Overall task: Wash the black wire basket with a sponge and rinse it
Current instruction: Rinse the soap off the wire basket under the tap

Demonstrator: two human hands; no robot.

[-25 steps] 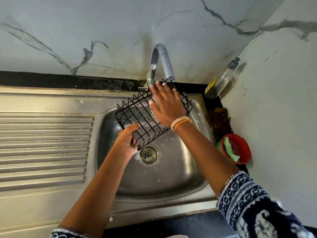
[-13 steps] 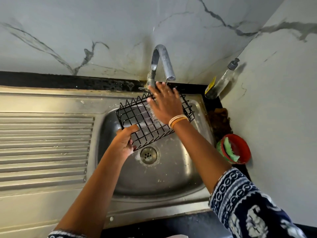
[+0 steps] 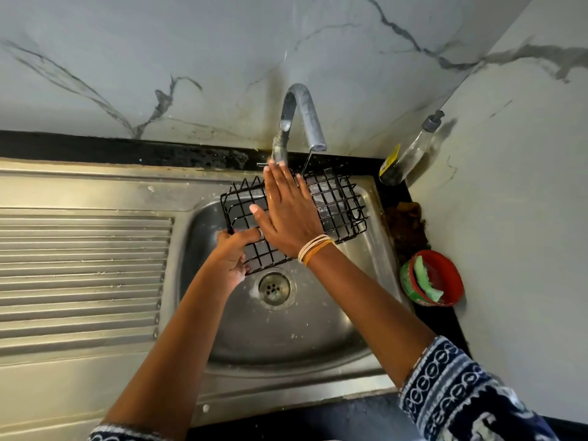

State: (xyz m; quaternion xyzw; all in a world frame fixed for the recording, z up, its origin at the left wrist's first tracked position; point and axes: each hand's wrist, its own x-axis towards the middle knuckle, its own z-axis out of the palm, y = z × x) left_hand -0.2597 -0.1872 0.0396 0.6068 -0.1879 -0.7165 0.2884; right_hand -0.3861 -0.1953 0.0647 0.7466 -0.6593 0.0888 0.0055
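Observation:
The black wire basket [image 3: 339, 202] hangs over the steel sink [image 3: 318, 332], under the curved tap [image 3: 302, 113]. A thin stream of water falls from the spout onto its far side. My left hand [image 3: 234, 253] grips the basket's near left corner, fingers curled round the wire. My right hand [image 3: 286, 214] lies flat on the basket's mesh with straight, wet fingers pointing toward the tap. A green sponge [image 3: 424, 280] sits in a red bowl [image 3: 451, 281] on the counter at the right.
A ribbed steel draining board [image 3: 82, 272] stretches to the left of the sink. The drain [image 3: 274, 287] lies below the basket. A clear soap dispenser bottle [image 3: 410, 151] leans in the back right corner by the marble wall. Brown scrubber material [image 3: 409, 224] lies beside the sink.
The basket has tilted flatter and swung so its long side lies across the sink. My right hand has slid left across the mesh, its fingers now together.

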